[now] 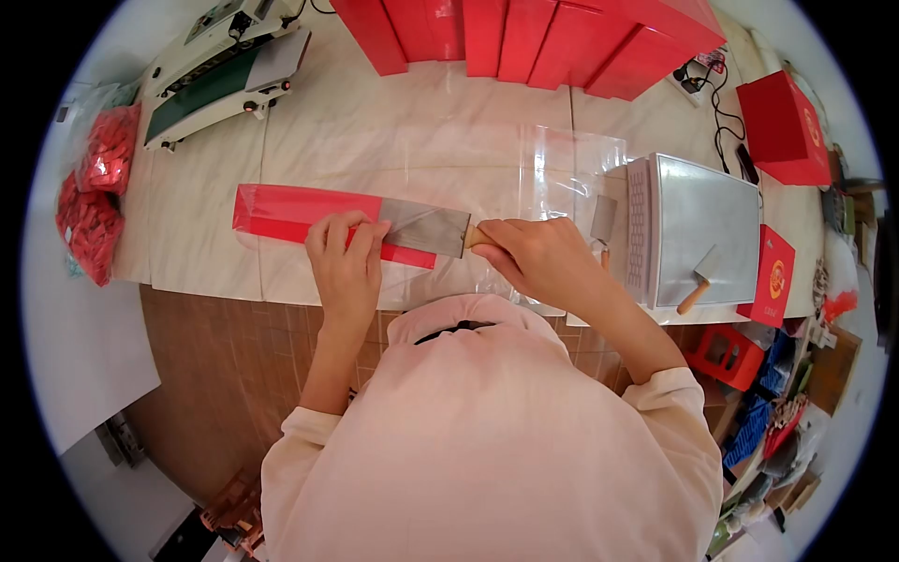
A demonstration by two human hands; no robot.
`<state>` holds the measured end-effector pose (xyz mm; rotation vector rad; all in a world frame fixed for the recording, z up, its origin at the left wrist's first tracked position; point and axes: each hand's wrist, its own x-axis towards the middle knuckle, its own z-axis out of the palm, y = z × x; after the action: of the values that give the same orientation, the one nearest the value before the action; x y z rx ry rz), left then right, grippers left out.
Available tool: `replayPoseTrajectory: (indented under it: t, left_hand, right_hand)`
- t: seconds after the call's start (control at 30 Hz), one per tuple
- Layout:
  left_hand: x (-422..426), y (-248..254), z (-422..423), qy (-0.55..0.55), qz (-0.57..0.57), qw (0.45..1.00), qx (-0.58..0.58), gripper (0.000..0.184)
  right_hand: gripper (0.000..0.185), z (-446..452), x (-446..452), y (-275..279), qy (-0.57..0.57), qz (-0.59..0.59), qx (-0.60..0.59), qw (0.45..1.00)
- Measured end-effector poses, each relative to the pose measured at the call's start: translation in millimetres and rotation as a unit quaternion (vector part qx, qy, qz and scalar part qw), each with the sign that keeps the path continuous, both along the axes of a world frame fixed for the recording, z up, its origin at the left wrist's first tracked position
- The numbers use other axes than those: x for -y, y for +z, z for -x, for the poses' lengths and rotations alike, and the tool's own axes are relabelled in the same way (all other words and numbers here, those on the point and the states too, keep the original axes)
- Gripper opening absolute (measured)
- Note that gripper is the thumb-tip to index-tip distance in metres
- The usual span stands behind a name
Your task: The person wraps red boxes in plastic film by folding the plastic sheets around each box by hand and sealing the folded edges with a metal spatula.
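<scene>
A cleaver with a broad grey blade [423,228] and a pale wooden handle lies level over the table. My right hand [548,253] is closed around its handle. At the blade's far end is a long red cardboard sleeve [304,206], partly covered by clear plastic. My left hand [346,253] has its fingers bent over the sleeve and the blade beside it, gripping the sleeve. How far the blade reaches into the sleeve is hidden by the fingers. A clear plastic sheet [562,173] spreads over the table behind the cleaver.
Several tall red boxes [534,42] stand at the back. A sealing machine [225,84] is at back left, by bags of red pieces [108,155]. On the right, a metal-topped block [702,201] carries a small cleaver [709,265]; another small blade [604,217] lies beside it.
</scene>
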<state>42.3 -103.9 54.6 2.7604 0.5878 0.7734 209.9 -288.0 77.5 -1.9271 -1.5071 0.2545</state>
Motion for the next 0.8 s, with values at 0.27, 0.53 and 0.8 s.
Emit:
replayPoseTrajectory:
  t: [0.27,0.53,0.8]
  left_hand:
    - [-3.0,-0.8,4.7,-0.018,-0.015,1.000,0.018,0.020]
    - [-4.0,-7.3,11.2,-0.023,0.001,0.998,0.053,0.020]
    - [-2.4,-0.3,18.0,-0.023,0.011,0.998,0.052,0.019]
  right_hand:
    - [0.012,-3.9,12.8,14.5,-0.011,0.039,-0.056,0.998]
    - [0.021,-27.2,61.6,35.1,-0.113,0.157,-0.184,0.964]
    - [0.018,-0.8,16.0,9.4,-0.098,0.072,-0.030,0.992]
